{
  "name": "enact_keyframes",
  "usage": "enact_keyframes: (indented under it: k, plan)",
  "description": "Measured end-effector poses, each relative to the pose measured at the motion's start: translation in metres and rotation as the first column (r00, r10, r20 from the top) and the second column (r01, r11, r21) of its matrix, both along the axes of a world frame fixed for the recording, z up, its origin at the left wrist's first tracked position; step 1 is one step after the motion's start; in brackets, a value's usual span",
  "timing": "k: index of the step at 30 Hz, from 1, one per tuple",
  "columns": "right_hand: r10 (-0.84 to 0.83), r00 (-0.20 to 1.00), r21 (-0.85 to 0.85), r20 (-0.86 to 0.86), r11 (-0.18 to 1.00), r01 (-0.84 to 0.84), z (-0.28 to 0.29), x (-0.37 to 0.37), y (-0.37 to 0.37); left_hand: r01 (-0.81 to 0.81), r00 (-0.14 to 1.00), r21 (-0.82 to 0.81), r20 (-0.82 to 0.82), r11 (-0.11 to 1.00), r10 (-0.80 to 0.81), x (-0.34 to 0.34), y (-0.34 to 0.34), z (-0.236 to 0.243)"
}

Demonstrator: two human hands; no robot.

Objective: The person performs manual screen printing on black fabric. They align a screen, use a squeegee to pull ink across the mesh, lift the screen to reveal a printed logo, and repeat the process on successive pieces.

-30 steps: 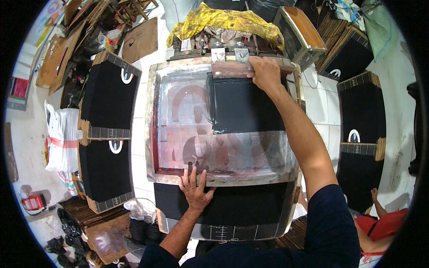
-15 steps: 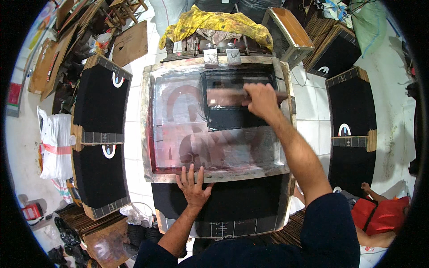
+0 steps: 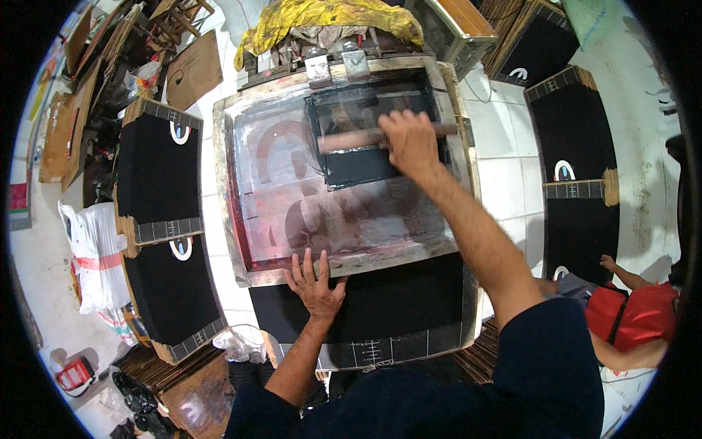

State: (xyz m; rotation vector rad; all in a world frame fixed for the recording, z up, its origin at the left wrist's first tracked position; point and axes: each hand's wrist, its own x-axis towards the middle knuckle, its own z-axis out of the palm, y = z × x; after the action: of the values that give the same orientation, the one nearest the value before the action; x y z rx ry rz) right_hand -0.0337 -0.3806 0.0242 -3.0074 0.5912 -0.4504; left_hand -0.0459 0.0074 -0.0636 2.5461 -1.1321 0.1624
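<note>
Clamped on a wooden bar (image 3: 351, 140), my right hand (image 3: 411, 143) leaves the frame's far edge (image 3: 270, 92) behind, mid-stroke over the dark patch (image 3: 358, 168), as my spread left hand (image 3: 316, 289) rests on the near rail (image 3: 267, 278).

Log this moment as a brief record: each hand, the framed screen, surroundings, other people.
Left hand: fingers spread on the near rim of the framed screen
Right hand: gripping a blurred brown bar across the dark patch
Under screen: black board, near part showing
Beyond: yellow stained cloth
Sides: black panels left and right
Others: person, lower right
</note>
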Motion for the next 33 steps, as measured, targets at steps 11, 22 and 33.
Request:
enact_keyframes:
  k: [11, 22, 33]
  plan:
    - [0.006, 0.998, -0.048, 0.063, 0.999, -0.003, -0.013, -0.051, 0.046, 0.079, 0.996, -0.058, -0.033, 0.995, -0.081, 0.016, -0.01, 0.026]
    - [0.016, 0.996, 0.097, 0.089, 0.995, -0.024, 0.024, -0.021, 0.009, 0.195, 0.976, -0.124, -0.076, 0.973, -0.205, 0.034, -0.013, 0.062]
    - [0.073, 0.995, 0.193, -0.069, 0.979, -0.059, 0.004, 0.05, -0.068, 0.137, 0.974, -0.084, -0.17, 0.987, -0.149, 0.032, -0.017, 0.067]
